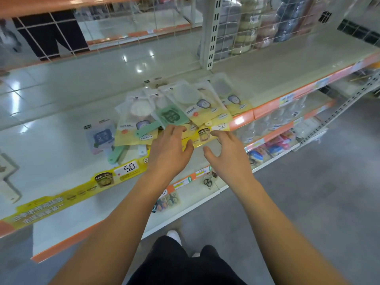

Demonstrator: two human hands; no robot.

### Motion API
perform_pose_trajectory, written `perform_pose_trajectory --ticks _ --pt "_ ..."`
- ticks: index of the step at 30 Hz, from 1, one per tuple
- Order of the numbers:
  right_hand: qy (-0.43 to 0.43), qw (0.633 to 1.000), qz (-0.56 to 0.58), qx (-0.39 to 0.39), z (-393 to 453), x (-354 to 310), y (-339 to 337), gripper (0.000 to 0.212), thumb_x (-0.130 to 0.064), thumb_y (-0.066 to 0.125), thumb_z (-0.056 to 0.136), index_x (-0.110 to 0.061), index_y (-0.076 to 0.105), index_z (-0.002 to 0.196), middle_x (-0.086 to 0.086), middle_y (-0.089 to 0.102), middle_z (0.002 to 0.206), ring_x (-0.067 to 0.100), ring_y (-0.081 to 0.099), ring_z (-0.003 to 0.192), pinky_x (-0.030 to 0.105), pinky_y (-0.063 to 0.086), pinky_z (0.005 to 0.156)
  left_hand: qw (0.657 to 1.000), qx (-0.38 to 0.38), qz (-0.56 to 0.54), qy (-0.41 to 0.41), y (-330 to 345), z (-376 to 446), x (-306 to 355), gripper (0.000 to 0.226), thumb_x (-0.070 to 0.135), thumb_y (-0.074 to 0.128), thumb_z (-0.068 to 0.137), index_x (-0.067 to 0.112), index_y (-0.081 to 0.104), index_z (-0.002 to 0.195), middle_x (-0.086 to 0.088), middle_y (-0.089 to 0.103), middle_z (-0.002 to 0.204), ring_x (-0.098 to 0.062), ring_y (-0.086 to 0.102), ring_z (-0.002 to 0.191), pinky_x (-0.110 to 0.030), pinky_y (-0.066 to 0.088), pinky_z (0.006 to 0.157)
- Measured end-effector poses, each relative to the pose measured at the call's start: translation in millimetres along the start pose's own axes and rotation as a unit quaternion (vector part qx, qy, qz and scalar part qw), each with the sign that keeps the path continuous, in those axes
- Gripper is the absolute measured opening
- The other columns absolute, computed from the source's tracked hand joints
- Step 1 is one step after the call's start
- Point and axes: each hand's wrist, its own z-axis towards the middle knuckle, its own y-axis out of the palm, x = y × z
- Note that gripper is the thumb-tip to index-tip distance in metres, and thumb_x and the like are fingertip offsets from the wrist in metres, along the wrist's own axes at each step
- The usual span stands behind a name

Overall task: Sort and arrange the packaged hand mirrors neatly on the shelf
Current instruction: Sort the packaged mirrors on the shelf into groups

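White shelf (61,140) carries overlapping packaged hand mirrors (174,108) piled at its front edge. Left hand (168,149) rests fingertips on the pile, fingers relaxed; right hand (228,155) hovers just beside, spread, holding nothing.

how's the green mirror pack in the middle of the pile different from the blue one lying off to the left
The green-carded hand mirror pack lies on top of the overlapping pile, while the blue-carded hand mirror pack lies at the pile's left edge, its right side tucked under a yellow-carded pack. The green one sits just beyond the left hand; the blue one is farther from both hands. Both lie flat in clear packaging on the white shelf.
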Motion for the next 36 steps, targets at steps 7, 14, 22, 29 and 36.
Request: perform_pose_trajectory --ticks 7,14,22,29,36 --pt "-0.009 0.999 -0.026 -0.028 37.6 -21.7 20.3 0.048 -0.04 0.063 0.086 -0.021 0.055 0.129 0.003 0.058 0.125 0.028 0.053 0.114 0.042 0.047 0.093 1.0 0.02 0.001 0.0 -2.2 32.3 -30.9 0.038 0.031 0.058 0.088 0.013 0.057 0.121 -0.01 0.058 0.117 -0.034 0.059 0.102 -0.043 0.05 0.081" --pt "-0.005 0.999 -0.037 -0.01 74.0 -27.4 32.5 0.044 -0.039 0.062 0.085 -0.023 0.059 0.126 0.003 0.058 0.124 0.031 0.053 0.111 0.042 0.047 0.09 1.0 0.029 0.003 0.011 2.6 62.0 -37.9 0.033 0.033 0.056 0.087 0.013 0.059 0.113 -0.009 0.058 0.112 -0.033 0.057 0.098 -0.043 0.049 0.079" --pt "-0.045 0.997 -0.058 -0.023 107.7 -25.7 40.5 0.05 -0.049 0.054 0.079 -0.019 0.061 0.119 0.008 0.061 0.118 0.035 0.057 0.108 0.046 0.05 0.085 0.999 0.027 0.008 -0.032 3.3 81.3 -44.4 0.036 0.034 0.053 0.089 0.016 0.055 0.119 -0.006 0.054 0.119 -0.031 0.052 0.108 -0.042 0.041 0.091" --pt "-0.086 0.991 -0.086 -0.065 145.8 -18.1 47.0 0.057 -0.047 0.062 0.079 -0.021 0.056 0.129 0.01 0.047 0.137 0.038 0.044 0.126 0.05 0.039 0.102 0.992 0.016 0.029 -0.118 4.0 90.7 -40.2 0.043 0.037 0.054 0.09 0.02 0.048 0.129 -0.003 0.048 0.129 -0.027 0.045 0.118 -0.038 0.035 0.095" --pt "-0.052 0.973 -0.122 -0.19 182.9 -10.2 53.7 0.074 -0.057 0.061 0.083 -0.034 0.028 0.144 0.011 0.003 0.16 0.042 0.007 0.145 0.052 0.017 0.117 0.981 0.057 0.05 -0.178 9.1 93.0 -26.3 0.041 0.037 0.052 0.092 0.016 0.05 0.127 -0.006 0.049 0.127 -0.029 0.047 0.116 -0.04 0.037 0.094"
